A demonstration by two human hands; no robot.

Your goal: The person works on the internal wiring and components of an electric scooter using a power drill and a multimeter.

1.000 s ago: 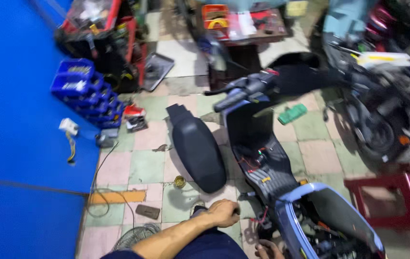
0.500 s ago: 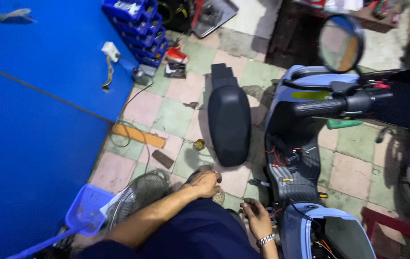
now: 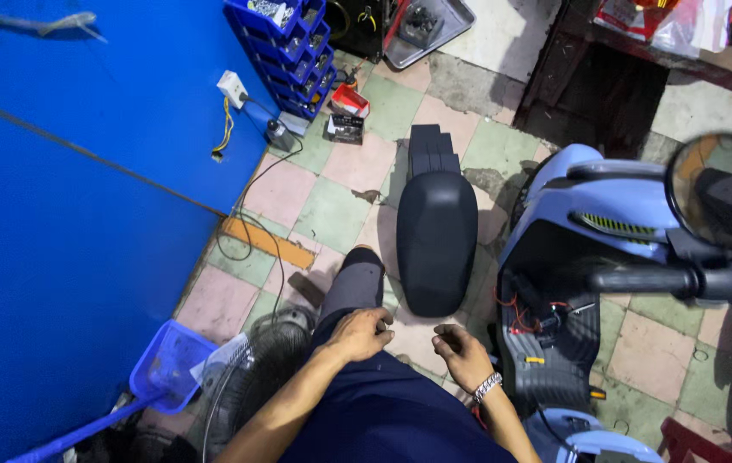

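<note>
Resting curled on the knee [image 3: 356, 283], left hand [image 3: 361, 333] holds nothing; right hand [image 3: 462, 355] loosely curled, empty.

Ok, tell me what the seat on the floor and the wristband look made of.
Seat: probably black vinyl or leatherette, matte with a soft sheen and smooth padded contour. Wristband on the right hand: likely polished metal, silvery and glinting in links.

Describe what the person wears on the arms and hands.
Both forearms are bare, with no sleeves showing and no gloves. The right hand has a silver metal link wristband at the wrist. The left hand wears nothing visible.
</note>
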